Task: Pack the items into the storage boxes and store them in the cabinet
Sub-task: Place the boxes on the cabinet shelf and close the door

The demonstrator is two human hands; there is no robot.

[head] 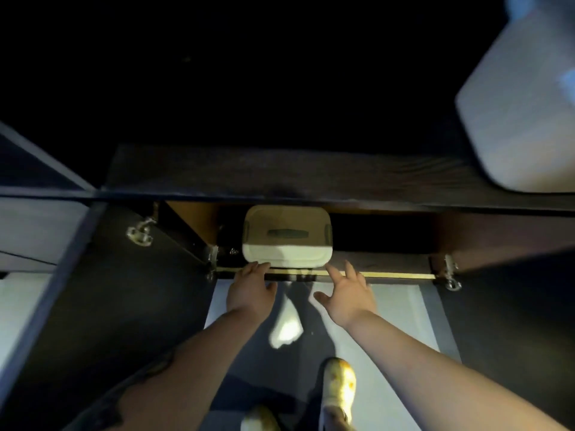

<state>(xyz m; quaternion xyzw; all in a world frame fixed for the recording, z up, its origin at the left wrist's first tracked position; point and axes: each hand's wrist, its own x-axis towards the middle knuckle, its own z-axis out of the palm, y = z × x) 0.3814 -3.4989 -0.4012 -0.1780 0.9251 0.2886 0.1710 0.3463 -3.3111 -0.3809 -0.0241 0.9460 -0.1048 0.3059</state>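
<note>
Storage box [287, 236], cream plastic, rounded rectangular, lid fitted with a dark recessed handle and side clips, stood on the floor of the dark wood cabinet [280, 172], its near edge close behind the brass-coloured front sill [389, 275] and its far half in shadow. Left hand [250, 289]: fingers straight and relaxed, gripping nothing, fingertips at the box's near left corner, seemingly touching it. Right hand [348, 295]: fingers spread and straight, holding nothing, index tip just beside the near right corner; contact could not be told. Both cabinet doors [124, 290] swung wide, metal hinges [448, 272] showing at either side of the opening. Step in hand, by judgement: seating the box deeper in the compartment. Best done with flat fingers on both near corners, pushing evenly so the box slid straight and did not skew toward the orange-brown left inner wall [193, 219]. Open room: dark, apparently free space lay to the right of the box and behind it; less to the left. Overhead, the shelf edge sat low above the lid, so lifting offered little margin. A pale blurred container [522, 104] occupied the worktop above right, well apart. Feet in light shoes [339, 390] stood on the floor below.
</note>
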